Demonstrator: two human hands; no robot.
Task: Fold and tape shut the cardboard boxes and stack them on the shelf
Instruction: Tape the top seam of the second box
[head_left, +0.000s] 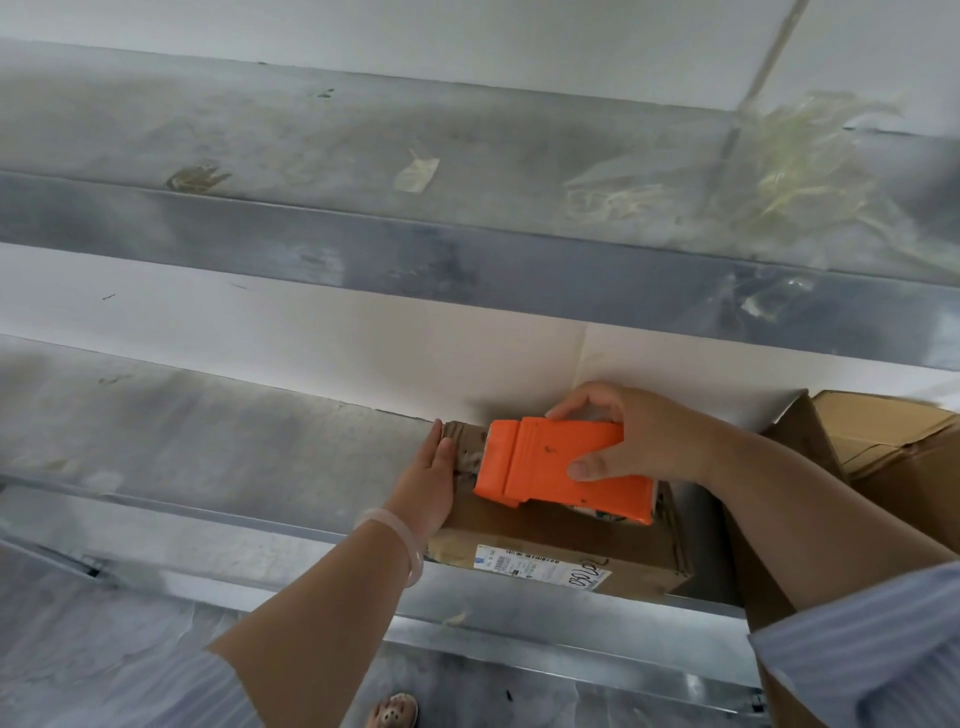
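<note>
Right, lower shelf (208, 457) first: bigger box (893, 441) at far right, cut off by frame edge. Just left of it, small box (545, 535) near shelf front, label facing out. On its top, orange tape dispenser (561, 462), long axis left-right, nose leftward. Right grip (623, 441) clamped round dispenser's rear. Left grip (426, 478) flat, fingers straight, pressed on box's left end, nearer the nose. Probably a run toward that end next. Tape and seam hidden under dispenser; edges blurred.

One head cam only, wide-angle. Faces forward and down at the lower shelf (208, 447), close range. Lower centre: left hand (427, 483), right hand (641, 441) gripping tape dispenser (545, 462); upper shelf (363, 130) spans top.
</note>
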